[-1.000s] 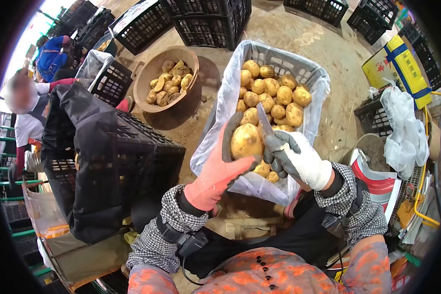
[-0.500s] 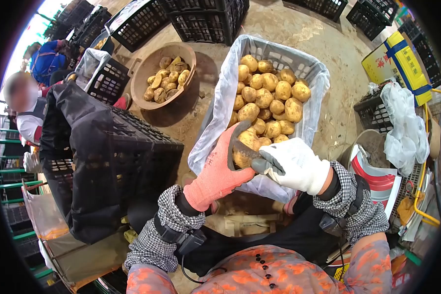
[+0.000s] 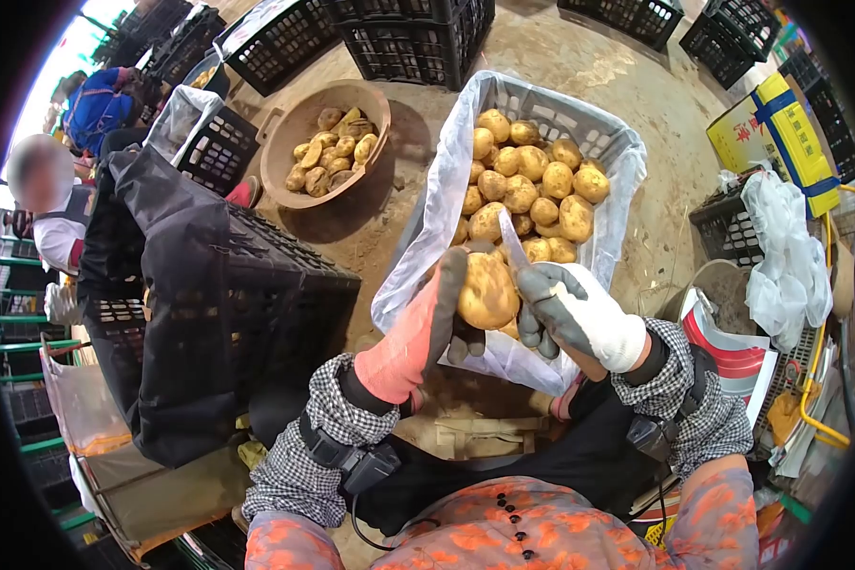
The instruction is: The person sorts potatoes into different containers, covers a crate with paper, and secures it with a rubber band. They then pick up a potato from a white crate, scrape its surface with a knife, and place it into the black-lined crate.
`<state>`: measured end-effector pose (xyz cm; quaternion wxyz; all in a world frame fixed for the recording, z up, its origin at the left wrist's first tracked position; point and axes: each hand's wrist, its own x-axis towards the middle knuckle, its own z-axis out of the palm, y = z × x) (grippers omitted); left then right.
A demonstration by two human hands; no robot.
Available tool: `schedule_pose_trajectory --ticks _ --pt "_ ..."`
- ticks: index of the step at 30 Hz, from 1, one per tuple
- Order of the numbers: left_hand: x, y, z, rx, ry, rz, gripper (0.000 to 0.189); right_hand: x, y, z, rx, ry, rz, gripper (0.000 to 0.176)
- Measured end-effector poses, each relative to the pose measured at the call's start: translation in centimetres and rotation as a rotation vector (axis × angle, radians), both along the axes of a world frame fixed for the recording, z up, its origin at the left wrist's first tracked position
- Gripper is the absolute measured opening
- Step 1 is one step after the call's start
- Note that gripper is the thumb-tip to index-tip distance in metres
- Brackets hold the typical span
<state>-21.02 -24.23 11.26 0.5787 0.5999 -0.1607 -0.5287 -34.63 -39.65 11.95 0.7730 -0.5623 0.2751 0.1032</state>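
My left hand [image 3: 410, 331], in a coral glove with a grey palm, is closed around a large potato [image 3: 487, 293]. Gripped in my right hand [image 3: 587, 313], gloved in white and grey, is a knife [image 3: 512, 243]. Its blade points up and away, just right of the potato, and part of its brown handle shows below the hand. Both hands are over the near end of a crate [image 3: 630, 157] lined with translucent white plastic. Many loose potatoes [image 3: 520, 193] lie in that crate beyond my hands.
A round brown tub [image 3: 274, 176] of potatoes and cut pieces stands to the left. Nearer is a black crate [image 3: 304, 275] draped with dark cloth. Stacked black crates [image 3: 404, 47] stand behind. At right are plastic bags [image 3: 787, 256] and a yellow box [image 3: 779, 133]. A co-worker [image 3: 62, 214] sits at left.
The knife blade has lifted off the potato and now points upward beside it. My left hand has turned, showing more of the potato. My right hand has moved slightly right.
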Motion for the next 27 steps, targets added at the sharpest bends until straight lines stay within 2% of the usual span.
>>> schedule_pose_trajectory --ticks 2,3,4,6,7,15,17,19,20,22,23,27 --pt "0.0 -0.1 -1.4 0.013 0.135 -0.038 0.079 -0.1 -0.3 -0.1 0.029 -0.061 -0.004 0.037" --pt "-0.2 -0.2 -1.4 -0.068 0.346 0.011 0.075 0.0 -0.5 -0.7 0.045 -0.073 -0.046 0.036" --pt "-0.5 -0.1 -1.7 -0.067 0.348 0.009 0.075 0.1 -0.7 -1.1 0.061 -0.086 -0.091 0.036" --pt "-1.0 0.1 -2.1 -0.285 0.128 0.015 0.075 0.2 -0.7 -1.1 0.017 -0.120 -0.069 0.036" --pt "-1.1 -0.1 -1.7 -0.316 0.184 0.048 0.089 0.3 -0.5 -0.7 0.049 -0.070 -0.089 0.037" --pt "-1.2 -0.1 -0.8 -0.225 0.007 0.053 0.079 0.1 0.3 -0.1 -0.013 -0.029 -0.057 0.042" --pt "-1.3 -0.2 -0.6 -0.181 -0.044 0.055 0.076 0.0 0.0 -0.5 -0.148 -0.099 0.087 0.042" --pt "-1.1 0.1 -1.5 -0.145 -0.219 0.007 0.078 -0.1 -0.3 -1.3 -0.239 -0.148 0.211 0.043" --pt "-1.2 0.1 -1.9 -0.145 -0.219 0.005 0.078 -0.2 -0.2 -1.2 -0.239 -0.148 0.209 0.043" --pt "-1.4 -0.3 -2.5 -0.249 -0.229 0.077 0.078 -0.1 0.5 -0.5 -0.027 -0.080 -0.031 0.043" --pt "-1.4 -0.3 -2.5 -0.250 -0.229 0.078 0.078 0.1 1.0 -1.0 -0.025 -0.082 -0.121 0.046" --pt "-1.5 -0.2 -1.2 -0.202 -0.261 0.060 0.076 -0.2 0.1 -1.4 -0.166 -0.147 0.005 0.047"
